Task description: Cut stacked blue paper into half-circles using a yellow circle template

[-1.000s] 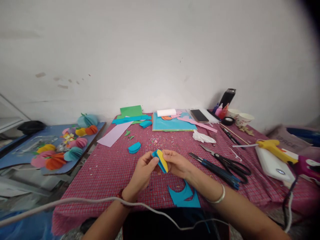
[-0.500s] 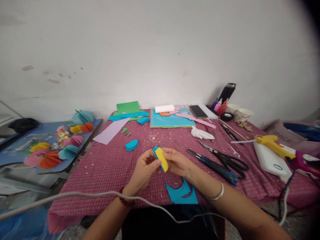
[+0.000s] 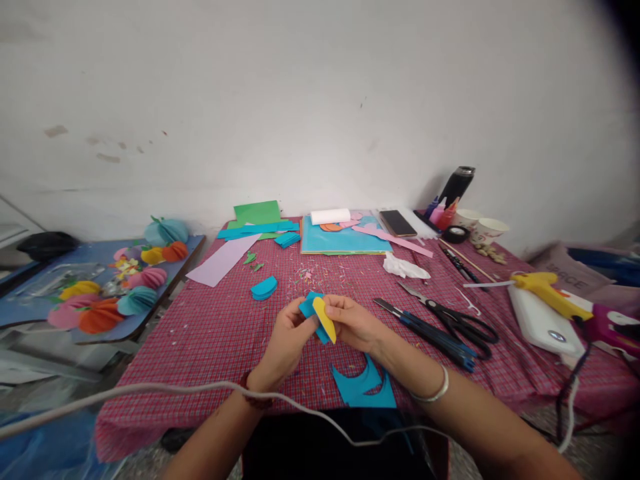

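Note:
My left hand (image 3: 289, 335) is closed on a folded piece of blue paper (image 3: 310, 308), its thumb pressed on the front. Against it, on the right, my right hand (image 3: 353, 321) pinches a yellow half-round piece of paper (image 3: 325, 319). The two pieces touch or overlap; the fingertips behind them are hidden. A stack of blue half-circles (image 3: 264, 288) lies on the table to the left, beyond my left hand. Blue paper offcuts (image 3: 363, 387) with curved cuts rest near the front edge, below my right hand.
On the right lie a utility knife (image 3: 430, 335), scissors (image 3: 453, 319) and a yellow glue gun (image 3: 545, 290) on a white box. A pale cable (image 3: 200, 387) crosses in front. Paper sheets (image 3: 345, 243) line the back; finished paper pumpkins (image 3: 103, 317) sit on a blue table at left.
The yellow piece has swung right and away from the blue, so more of the blue paper shows under my left thumb. Both hands stay in nearly the same place.

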Action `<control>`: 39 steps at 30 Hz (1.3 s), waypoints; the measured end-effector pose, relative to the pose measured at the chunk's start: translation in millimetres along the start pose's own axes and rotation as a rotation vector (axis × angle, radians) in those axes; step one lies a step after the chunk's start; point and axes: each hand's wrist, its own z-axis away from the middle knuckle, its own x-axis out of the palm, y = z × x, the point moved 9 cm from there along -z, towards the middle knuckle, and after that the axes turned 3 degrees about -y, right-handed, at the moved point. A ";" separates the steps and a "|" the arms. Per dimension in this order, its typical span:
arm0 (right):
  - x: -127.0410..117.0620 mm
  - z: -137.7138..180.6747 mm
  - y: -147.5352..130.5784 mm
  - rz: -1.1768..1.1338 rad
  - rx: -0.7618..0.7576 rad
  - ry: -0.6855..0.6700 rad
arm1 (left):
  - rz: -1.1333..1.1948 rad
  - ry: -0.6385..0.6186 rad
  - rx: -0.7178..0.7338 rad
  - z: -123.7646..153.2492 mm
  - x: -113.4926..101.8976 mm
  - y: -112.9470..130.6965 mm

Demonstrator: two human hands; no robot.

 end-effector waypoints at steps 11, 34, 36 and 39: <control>-21.4 -5.8 -19.5 0.305 -0.215 0.199 | -0.241 0.178 0.205 -0.6 -17.1 23.9; -4.3 -5.2 -27.6 0.215 -0.276 0.020 | -0.481 -0.014 0.394 12.5 2.8 34.9; -1.5 -4.0 -23.6 0.121 -0.231 0.006 | -0.288 0.029 0.298 8.5 -5.3 25.4; 2.0 -1.4 -20.1 0.014 -0.189 0.006 | -0.106 0.015 0.218 4.3 -7.3 14.3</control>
